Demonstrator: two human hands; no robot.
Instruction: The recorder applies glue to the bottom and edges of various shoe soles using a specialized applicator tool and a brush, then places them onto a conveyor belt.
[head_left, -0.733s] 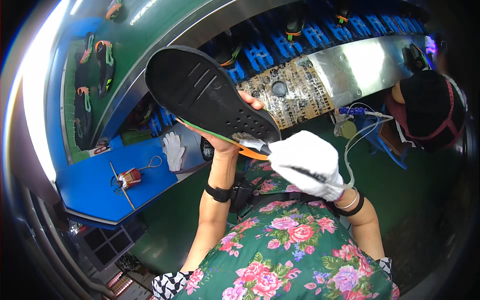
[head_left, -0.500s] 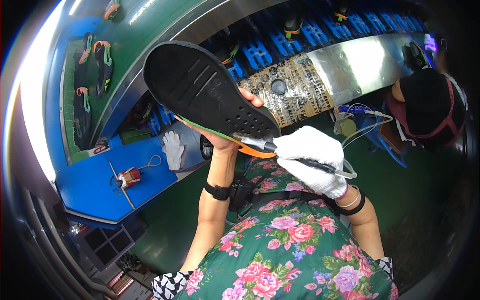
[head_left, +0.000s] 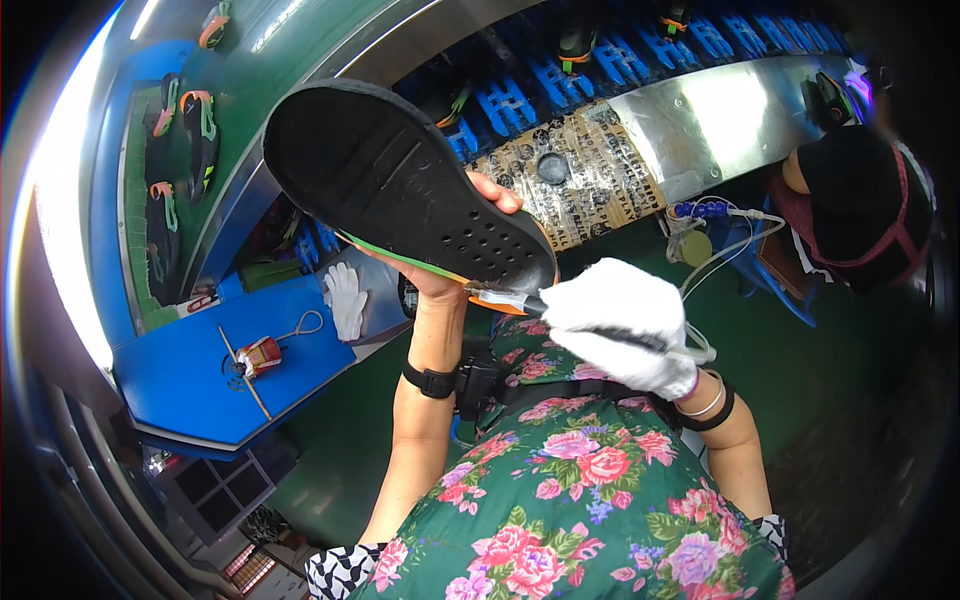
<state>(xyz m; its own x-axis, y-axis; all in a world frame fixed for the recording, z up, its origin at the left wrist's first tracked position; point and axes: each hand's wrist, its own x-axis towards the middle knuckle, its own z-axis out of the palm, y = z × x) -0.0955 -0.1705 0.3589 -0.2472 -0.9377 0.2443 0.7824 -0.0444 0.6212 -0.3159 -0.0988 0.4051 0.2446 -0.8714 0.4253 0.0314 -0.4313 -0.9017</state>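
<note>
A black shoe sole [head_left: 365,170] is tilted up in front of me, its hollow inner face towards me, with round holes at the heel end and a green-to-orange edge. My bare left hand [head_left: 440,282] is closed around its middle from beneath, fingertips showing over the far edge. My right hand [head_left: 625,325], in a white knit glove, grips a dark-handled brush [head_left: 505,298] with a pale hose at its back end. The brush tip meets the near edge of the sole by the heel.
On the left, a blue table [head_left: 175,375] bears a red can [head_left: 262,355], a stick and a white glove [head_left: 346,300]. Shoe parts [head_left: 200,140] lie on a green conveyor. Blue racks [head_left: 565,85] run behind a taped cardboard surface [head_left: 600,180]. Another person [head_left: 860,200] sits at right.
The sole has shifted slightly left and turned a little in my left hand. My right hand has drawn the brush slightly down and left along the heel's near edge.
</note>
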